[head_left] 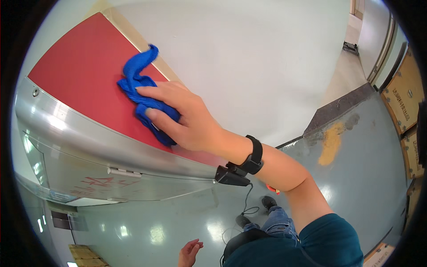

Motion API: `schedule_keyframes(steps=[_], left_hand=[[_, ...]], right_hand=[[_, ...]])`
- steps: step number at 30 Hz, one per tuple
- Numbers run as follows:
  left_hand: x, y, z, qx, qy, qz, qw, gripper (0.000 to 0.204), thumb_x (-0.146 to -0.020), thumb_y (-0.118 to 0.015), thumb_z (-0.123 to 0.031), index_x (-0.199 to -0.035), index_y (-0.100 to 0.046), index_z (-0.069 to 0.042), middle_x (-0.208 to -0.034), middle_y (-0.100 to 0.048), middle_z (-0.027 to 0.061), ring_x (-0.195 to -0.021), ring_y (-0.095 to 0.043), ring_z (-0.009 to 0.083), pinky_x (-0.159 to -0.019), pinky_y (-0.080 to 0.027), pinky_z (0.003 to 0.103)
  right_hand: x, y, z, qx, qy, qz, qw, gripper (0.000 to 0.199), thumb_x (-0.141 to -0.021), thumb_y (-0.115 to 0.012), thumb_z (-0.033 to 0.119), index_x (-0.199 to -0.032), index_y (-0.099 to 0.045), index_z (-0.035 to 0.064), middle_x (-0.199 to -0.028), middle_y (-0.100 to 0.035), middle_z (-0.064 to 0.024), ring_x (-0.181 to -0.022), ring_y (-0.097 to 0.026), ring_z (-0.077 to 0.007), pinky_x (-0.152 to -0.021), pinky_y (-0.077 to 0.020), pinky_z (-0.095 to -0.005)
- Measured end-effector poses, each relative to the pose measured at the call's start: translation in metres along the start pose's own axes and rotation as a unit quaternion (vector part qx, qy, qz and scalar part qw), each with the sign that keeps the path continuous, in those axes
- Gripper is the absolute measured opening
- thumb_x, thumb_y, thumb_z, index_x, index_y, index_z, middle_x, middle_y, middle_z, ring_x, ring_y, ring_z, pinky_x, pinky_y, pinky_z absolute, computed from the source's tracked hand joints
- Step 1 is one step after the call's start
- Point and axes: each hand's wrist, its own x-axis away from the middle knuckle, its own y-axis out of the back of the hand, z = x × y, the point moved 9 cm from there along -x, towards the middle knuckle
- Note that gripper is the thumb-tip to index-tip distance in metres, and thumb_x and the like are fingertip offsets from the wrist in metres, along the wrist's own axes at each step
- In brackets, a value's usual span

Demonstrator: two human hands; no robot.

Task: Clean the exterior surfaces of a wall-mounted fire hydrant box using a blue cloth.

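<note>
My right hand (187, 116) is closed on a bunched blue cloth (141, 82), pressing it against a flat red panel (84, 66). The thumb and fingers lie over the lower part of the cloth, while its upper end curls free toward the panel's tan border strip (126, 29). A black strap with a small dark device (235, 172) sits on my right wrist, and a cable hangs from it. Low in the picture my left hand (190, 252) hangs away from the panel, its fingers loosely bent and apart with nothing in them.
A rounded silver metal edge (98, 131) runs along the near side of the panel, with a clear hinged cover (129, 187) below it. Behind stands a pale wall (249, 58). Wooden crates (402, 104) line the right; a worn yellow patch (331, 142) marks the grey floor.
</note>
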Motion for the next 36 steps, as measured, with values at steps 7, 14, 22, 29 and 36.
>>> schedule_keyframes(steps=[7,14,22,29,36], left_hand=[[-0.008,0.003,0.018,0.035,0.000,-0.005,0.999,0.045,-0.099,-0.056,-0.028,-0.130,-0.053,0.005,-0.117,-0.065,0.0172,-0.112,-0.060,0.0242,-0.098,-0.045,0.034],[-0.016,0.001,0.019,0.019,0.007,0.002,1.000,0.045,-0.099,-0.055,-0.027,-0.131,-0.053,0.005,-0.117,-0.065,0.0175,-0.112,-0.061,0.0243,-0.098,-0.046,0.034],[-0.037,0.004,0.046,0.077,-0.013,-0.019,0.997,0.035,-0.097,-0.055,-0.013,-0.125,-0.054,0.008,-0.108,-0.068,0.0186,-0.101,-0.066,0.0260,-0.095,-0.051,0.037],[-0.020,-0.001,0.003,-0.011,-0.012,0.011,1.000,0.045,-0.099,-0.056,-0.027,-0.130,-0.053,0.005,-0.118,-0.065,0.0180,-0.111,-0.061,0.0253,-0.097,-0.047,0.035],[-0.019,0.004,0.022,0.040,0.000,0.005,0.999,0.044,-0.099,-0.056,-0.025,-0.131,-0.053,0.005,-0.119,-0.064,0.0179,-0.112,-0.060,0.0249,-0.098,-0.046,0.035]], right_hand=[[0.045,0.000,-0.033,0.026,-0.100,0.019,0.994,0.033,-0.088,-0.062,0.006,-0.121,-0.062,0.0046,-0.108,-0.064,-0.0134,-0.100,-0.057,-0.0301,-0.089,-0.0446,-0.0377],[0.182,0.032,-0.108,0.081,-0.259,0.002,0.962,0.032,-0.091,-0.061,0.011,-0.122,-0.062,0.0060,-0.114,-0.064,-0.0136,-0.104,-0.057,-0.0285,-0.094,-0.0439,-0.0356],[0.160,0.029,-0.095,0.055,-0.270,0.023,0.961,0.033,-0.093,-0.059,0.013,-0.125,-0.060,0.0050,-0.114,-0.063,-0.0134,-0.104,-0.055,-0.0305,-0.094,-0.0425,-0.0382],[0.013,0.003,-0.055,0.071,-0.074,0.039,0.994,0.033,-0.091,-0.058,0.008,-0.124,-0.060,0.0066,-0.104,-0.062,-0.0138,-0.094,-0.055,-0.0309,-0.088,-0.0447,-0.0370],[-0.067,-0.014,-0.041,0.090,0.050,0.007,0.995,0.032,-0.089,-0.060,0.010,-0.121,-0.062,0.0079,-0.101,-0.064,-0.0131,-0.094,-0.055,-0.0332,-0.086,-0.0449,-0.0411]])
